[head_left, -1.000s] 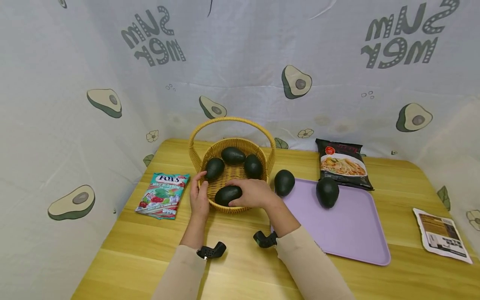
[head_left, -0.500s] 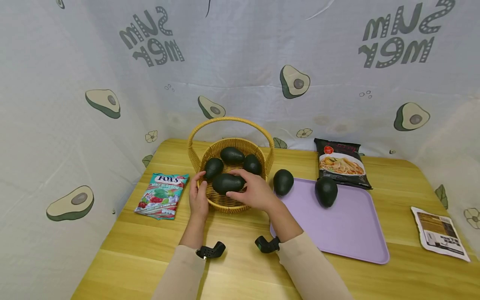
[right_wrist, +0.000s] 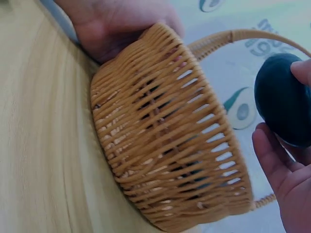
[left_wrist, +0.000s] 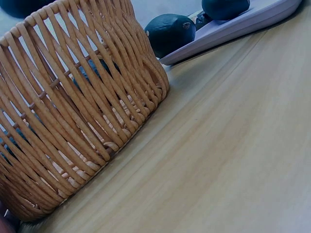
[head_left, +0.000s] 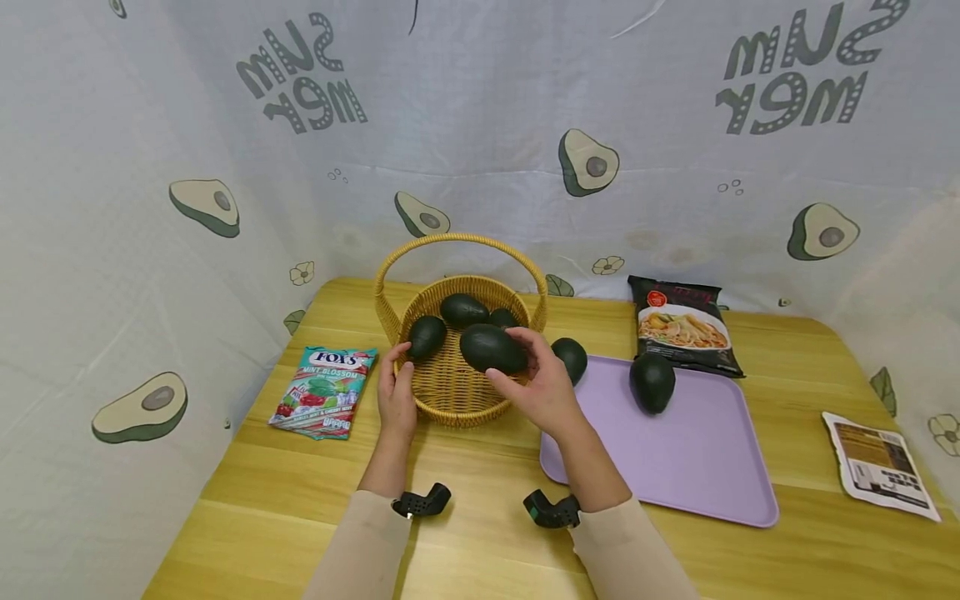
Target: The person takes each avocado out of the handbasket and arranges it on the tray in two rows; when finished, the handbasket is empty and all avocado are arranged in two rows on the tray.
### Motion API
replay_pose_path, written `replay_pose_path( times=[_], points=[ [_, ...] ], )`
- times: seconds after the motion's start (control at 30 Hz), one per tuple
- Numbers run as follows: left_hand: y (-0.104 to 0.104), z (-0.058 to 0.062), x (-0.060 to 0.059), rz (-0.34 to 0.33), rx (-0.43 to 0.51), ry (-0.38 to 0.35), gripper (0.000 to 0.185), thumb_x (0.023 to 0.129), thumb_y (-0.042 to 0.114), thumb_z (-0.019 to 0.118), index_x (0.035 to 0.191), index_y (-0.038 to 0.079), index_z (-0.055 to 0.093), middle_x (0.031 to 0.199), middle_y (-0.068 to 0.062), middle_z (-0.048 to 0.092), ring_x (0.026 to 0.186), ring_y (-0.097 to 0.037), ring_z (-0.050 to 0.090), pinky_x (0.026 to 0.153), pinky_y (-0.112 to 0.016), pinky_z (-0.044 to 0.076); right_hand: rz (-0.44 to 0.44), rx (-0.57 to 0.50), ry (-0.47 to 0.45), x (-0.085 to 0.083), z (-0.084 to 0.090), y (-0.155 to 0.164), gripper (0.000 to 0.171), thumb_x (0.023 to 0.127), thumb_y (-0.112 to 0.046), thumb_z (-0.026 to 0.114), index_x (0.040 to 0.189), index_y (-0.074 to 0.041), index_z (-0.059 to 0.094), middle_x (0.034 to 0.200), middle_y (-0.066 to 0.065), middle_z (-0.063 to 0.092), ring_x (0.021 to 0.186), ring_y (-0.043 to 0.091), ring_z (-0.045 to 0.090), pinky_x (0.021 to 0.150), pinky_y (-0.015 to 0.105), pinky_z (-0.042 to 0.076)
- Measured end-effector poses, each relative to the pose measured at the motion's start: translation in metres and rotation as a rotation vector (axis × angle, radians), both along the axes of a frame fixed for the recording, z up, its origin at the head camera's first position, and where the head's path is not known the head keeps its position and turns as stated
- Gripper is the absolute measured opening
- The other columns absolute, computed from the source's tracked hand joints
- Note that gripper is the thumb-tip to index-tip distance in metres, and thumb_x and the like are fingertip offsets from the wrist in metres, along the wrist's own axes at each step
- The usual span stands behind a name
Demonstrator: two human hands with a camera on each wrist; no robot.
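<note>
My right hand (head_left: 534, 377) grips a dark green avocado (head_left: 491, 348) and holds it just above the right side of a woven basket (head_left: 448, 398). In the right wrist view the same avocado (right_wrist: 284, 97) sits between my fingers (right_wrist: 275, 160), beside the basket (right_wrist: 165, 145). My left hand (head_left: 397, 393) holds the basket's left rim, thumb over the edge; this hand (right_wrist: 121, 24) also shows in the right wrist view. Three avocados lie inside the basket: one at the left (head_left: 426, 335), one at the back (head_left: 463, 310), one partly hidden (head_left: 504, 317).
A purple tray (head_left: 675, 454) lies right of the basket with one avocado (head_left: 573, 358) at its near corner and another (head_left: 652, 382) on it. Behind it is a noodle packet (head_left: 682, 327). A candy bag (head_left: 325, 390) lies left, a leaflet (head_left: 879, 467) far right.
My right hand has lifted the avocado from the front of the basket, up and to the right. The left hand has stayed on the rim.
</note>
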State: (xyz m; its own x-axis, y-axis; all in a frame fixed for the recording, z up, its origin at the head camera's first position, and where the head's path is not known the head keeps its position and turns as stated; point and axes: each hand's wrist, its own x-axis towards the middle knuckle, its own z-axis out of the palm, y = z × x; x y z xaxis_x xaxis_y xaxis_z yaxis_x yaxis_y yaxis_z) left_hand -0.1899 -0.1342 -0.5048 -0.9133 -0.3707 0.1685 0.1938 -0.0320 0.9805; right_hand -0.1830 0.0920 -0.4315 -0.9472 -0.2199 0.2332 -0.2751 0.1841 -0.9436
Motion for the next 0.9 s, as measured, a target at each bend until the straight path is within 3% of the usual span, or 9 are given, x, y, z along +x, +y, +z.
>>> replay_pose_path(
  times=[0.17, 0.37, 0.7, 0.9],
  points=[
    [-0.001, 0.0, 0.001, -0.002, 0.007, -0.007, 0.036, 0.104, 0.008, 0.043, 0.137, -0.001, 0.054, 0.154, -0.017, 0.046, 0.153, -0.028, 0.028, 0.125, -0.051, 0.018, -0.035, -0.026, 0.035, 0.009, 0.008, 0.011, 0.071, 0.087, -0.004, 0.077, 0.15, -0.015, 0.047, 0.137, 0.016, 0.053, 0.108, 0.018, 0.061, 0.087, 0.018, 0.05],
    [-0.001, 0.002, 0.002, -0.006, 0.02, -0.01, 0.036, 0.104, 0.009, 0.043, 0.138, 0.001, 0.054, 0.155, -0.015, 0.045, 0.153, -0.026, 0.027, 0.125, -0.049, 0.018, -0.105, 0.004, 0.06, 0.015, 0.019, 0.029, 0.067, 0.087, -0.004, 0.076, 0.148, -0.014, 0.05, 0.133, 0.015, 0.055, 0.102, 0.013, 0.06, 0.081, 0.017, 0.051],
    [-0.001, 0.003, 0.001, -0.001, 0.013, -0.011, 0.036, 0.104, 0.008, 0.043, 0.137, 0.0, 0.054, 0.154, -0.016, 0.046, 0.152, -0.026, 0.029, 0.125, -0.049, 0.017, -0.263, 0.019, -0.026, 0.019, 0.023, 0.062, 0.062, 0.091, -0.005, 0.072, 0.146, -0.008, 0.045, 0.143, 0.014, 0.052, 0.097, 0.004, 0.059, 0.078, 0.013, 0.052],
    [0.0, 0.005, 0.002, -0.016, 0.012, -0.012, 0.037, 0.105, 0.009, 0.042, 0.138, 0.0, 0.053, 0.155, -0.016, 0.044, 0.153, -0.028, 0.027, 0.125, -0.051, 0.017, -0.372, 0.085, 0.0, 0.018, 0.018, 0.084, 0.066, 0.092, -0.01, 0.072, 0.152, -0.017, 0.044, 0.137, 0.013, 0.055, 0.087, -0.002, 0.06, 0.074, 0.01, 0.051]
  ],
)
